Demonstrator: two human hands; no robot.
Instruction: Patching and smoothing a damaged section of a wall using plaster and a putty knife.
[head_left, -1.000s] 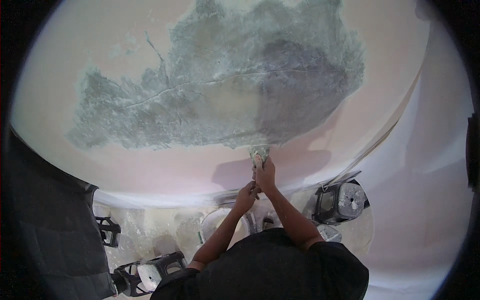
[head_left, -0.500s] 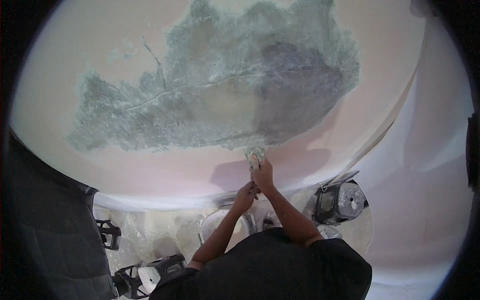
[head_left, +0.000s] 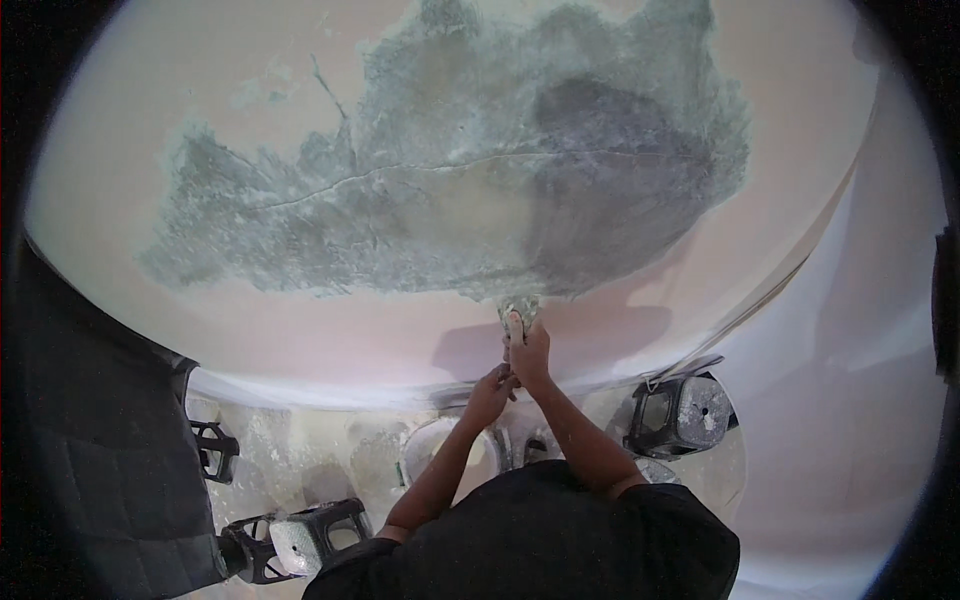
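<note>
Right hand (head_left: 530,352) is raised against the wall (head_left: 300,330), fingers curled around a small scraping tool (head_left: 520,312) whose blade end is pressed flat to the surface. The tool sits at the lower edge of the large grey patch (head_left: 480,190) where the pink paint is gone and bare plaster shows (a fine crack runs across the patch from left to right). Contact point lies right on the border between grey patch and intact paint.

Left hand (head_left: 490,392) is just below and beside the right, fingers bent, touching the right wrist or the tool's handle; which of the two cannot be told, nor whether it grips anything.

Below the hands, a band of unbroken pink wall runs down to the floor line. At the wall's foot stand a black stool (head_left: 680,412) to the right and another black stool (head_left: 305,535) lower left, both spattered with pale dust; a pale bucket (head_left: 435,450) stands between the forearms and the wall. A dark quilted covering (head_left: 90,450) fills the left edge. The wall to the right of the hands turns a corner into a paler surface.
</note>
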